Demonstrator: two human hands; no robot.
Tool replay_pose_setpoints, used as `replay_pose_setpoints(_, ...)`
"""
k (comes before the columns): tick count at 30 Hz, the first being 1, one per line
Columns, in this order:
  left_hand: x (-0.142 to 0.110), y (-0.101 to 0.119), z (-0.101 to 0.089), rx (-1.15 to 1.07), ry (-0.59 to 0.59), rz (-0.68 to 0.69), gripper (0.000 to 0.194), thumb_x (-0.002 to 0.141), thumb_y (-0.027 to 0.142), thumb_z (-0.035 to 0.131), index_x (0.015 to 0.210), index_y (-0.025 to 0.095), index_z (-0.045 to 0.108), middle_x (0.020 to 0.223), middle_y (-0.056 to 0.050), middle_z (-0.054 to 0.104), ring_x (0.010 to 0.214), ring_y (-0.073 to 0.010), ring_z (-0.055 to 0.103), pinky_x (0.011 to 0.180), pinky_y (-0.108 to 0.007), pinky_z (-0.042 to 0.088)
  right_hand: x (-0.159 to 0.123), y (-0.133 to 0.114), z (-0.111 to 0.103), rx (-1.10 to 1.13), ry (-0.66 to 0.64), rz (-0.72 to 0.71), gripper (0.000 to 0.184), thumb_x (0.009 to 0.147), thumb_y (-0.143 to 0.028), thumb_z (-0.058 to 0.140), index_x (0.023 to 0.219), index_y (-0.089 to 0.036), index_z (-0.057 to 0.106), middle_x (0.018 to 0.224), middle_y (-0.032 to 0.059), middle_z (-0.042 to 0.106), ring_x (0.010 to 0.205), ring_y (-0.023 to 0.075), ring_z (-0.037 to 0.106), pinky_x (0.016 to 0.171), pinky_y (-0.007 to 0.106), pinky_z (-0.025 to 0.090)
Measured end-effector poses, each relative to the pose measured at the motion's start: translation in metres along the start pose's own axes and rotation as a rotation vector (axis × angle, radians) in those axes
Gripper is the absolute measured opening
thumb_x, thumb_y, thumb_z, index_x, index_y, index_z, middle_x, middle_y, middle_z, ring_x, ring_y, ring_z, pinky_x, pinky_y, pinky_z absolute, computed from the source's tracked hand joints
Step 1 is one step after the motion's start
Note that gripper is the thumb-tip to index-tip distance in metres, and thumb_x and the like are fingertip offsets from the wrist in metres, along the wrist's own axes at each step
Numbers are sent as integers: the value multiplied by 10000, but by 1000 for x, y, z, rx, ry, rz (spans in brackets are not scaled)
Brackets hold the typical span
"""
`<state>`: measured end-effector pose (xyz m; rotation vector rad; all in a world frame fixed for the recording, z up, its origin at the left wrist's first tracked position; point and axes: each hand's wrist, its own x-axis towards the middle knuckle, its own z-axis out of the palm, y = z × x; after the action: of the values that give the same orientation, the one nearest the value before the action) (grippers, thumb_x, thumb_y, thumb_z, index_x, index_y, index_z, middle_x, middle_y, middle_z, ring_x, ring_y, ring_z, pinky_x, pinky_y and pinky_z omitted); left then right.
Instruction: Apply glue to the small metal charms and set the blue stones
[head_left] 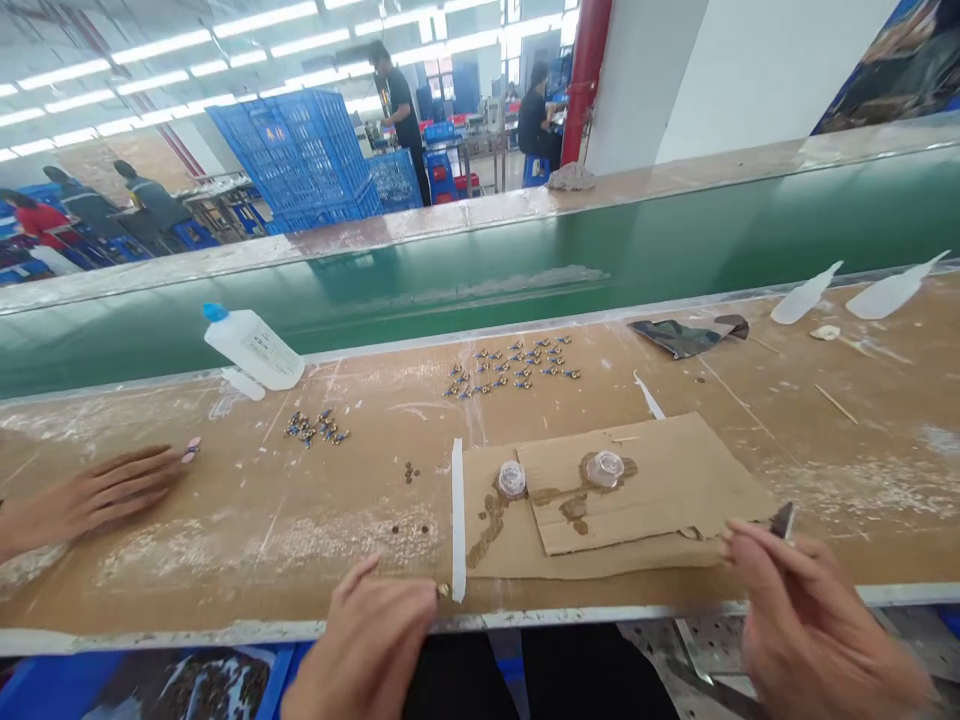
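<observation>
My left hand (367, 635) is closed at the table's front edge. A tiny pale gold part (443, 590) shows at its fingertips; its kind is too small to make out. On the right, my right hand (817, 620) is closed around a small tool with a dark metal tip (782, 519), its rest hidden by the fingers. Between the hands lie cardboard sheets (645, 520) with wet brown stains. They bear two small clear cups, the left cup (511, 480) and the right cup (606, 467).
Small blue-and-gold parts lie in a spread group (517, 370) and a pile (315, 428). Tiny brown discs (409, 471) are nearby. A white bottle (259, 348) leans at the back left; squeeze bottles (806, 293) lie far right. Another person's hand (112, 490) rests at left.
</observation>
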<state>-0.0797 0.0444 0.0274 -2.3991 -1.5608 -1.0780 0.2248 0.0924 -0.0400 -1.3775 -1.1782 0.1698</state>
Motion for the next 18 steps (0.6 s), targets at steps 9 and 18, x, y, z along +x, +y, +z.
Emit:
replay_pose_setpoints(9,139,-85,74,-375,-252,-805,75,714,191,685,650,155,667,604,24,655,620,-131,629,606,-237,484,39,51,2,-210,-64,118,458,804,-601,519,948,-198,682,924,13,643,796,139,573,652,247,417)
replay_pose_setpoints(18,181,-87,155,-319,-530,-790,329,875,340,586,1148,157,576,1154,-72,604,957,-208,616,790,-399,533,39,61,2,-207,-114,-15,382,842,-521,519,931,-189,684,899,20,649,772,125,607,644,206,460)
